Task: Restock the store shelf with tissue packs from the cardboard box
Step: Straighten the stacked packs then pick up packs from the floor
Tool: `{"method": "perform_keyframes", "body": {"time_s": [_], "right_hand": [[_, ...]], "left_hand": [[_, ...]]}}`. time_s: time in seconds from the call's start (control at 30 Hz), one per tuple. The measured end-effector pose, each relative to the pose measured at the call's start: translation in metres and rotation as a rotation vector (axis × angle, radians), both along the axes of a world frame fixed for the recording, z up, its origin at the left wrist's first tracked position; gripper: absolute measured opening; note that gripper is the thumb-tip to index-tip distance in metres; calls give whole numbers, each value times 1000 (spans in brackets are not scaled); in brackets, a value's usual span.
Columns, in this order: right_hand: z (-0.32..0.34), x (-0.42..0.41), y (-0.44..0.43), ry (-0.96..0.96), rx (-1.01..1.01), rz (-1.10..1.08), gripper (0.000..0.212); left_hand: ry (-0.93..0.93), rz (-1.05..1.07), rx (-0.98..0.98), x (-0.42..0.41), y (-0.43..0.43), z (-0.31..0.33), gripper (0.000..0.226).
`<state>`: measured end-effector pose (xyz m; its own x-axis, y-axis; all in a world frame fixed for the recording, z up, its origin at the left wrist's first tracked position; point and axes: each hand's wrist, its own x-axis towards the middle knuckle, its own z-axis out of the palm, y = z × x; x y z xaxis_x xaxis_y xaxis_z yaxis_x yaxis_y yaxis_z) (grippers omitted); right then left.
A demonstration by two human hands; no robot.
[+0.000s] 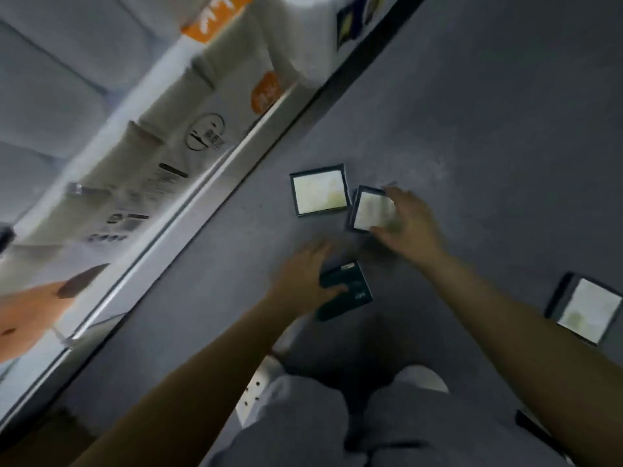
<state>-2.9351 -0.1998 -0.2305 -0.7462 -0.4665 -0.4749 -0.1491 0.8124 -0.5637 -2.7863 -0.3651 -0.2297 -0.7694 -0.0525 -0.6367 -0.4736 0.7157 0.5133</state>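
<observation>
Small tissue packs lie on the grey floor [472,112]. My left hand [303,281] grips a dark green tissue pack [350,294], thumb across its top. My right hand [411,227] reaches over a white-faced tissue pack [369,208], fingers at its far edge and thumb at its near edge. Another white-faced pack [318,192] lies flat just left of it, untouched. A third white-faced pack [585,310] lies far right on the floor. The store shelf [188,193] runs diagonally along the left. The picture is blurred by motion.
Large pale wrapped packs [175,143] with orange labels stand on the shelf, and an orange item [27,311] sits lower left. My knees in grey trousers [303,426] and white shoes fill the bottom. A brown blurred shape [43,436] sits in the bottom-left corner.
</observation>
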Motion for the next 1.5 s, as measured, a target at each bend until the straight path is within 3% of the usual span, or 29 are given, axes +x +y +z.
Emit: {"method": "perform_keyframes", "body": {"time_s": [0.1,0.2,0.5,0.73,0.83,0.93,1.0,1.2,1.33,1.5], "right_hand": [[-39,-14,-3,98,91,131,92],[-65,-22,-6,161,117,190,97],[-76,-30,0,310,117,288,107],[-63,-35,-4,212,85,149,91],[-54,-46,1,151,35,51,87],[-42,-57,6,84,4,-50,69],[-27,-60,7,21,-78,-207,58],[66,-42,2,-131,-395,-774,48],[177,-19,-4,-199,-503,-877,43],[372,16,-1,-200,-549,-982,37]], "left_hand": [[-22,-163,-93,-3,8,-43,116],[44,-249,-206,3,22,-66,124],[173,0,-168,-2,26,-79,90],[87,215,-74,-19,14,-69,75],[65,358,77,-27,3,-62,54],[27,510,279,-33,-10,-49,43],[37,557,309,-37,-17,-34,41],[16,800,350,-37,-29,76,35],[45,887,357,-36,-28,199,25],[-7,969,425,-27,-22,399,17]]}}
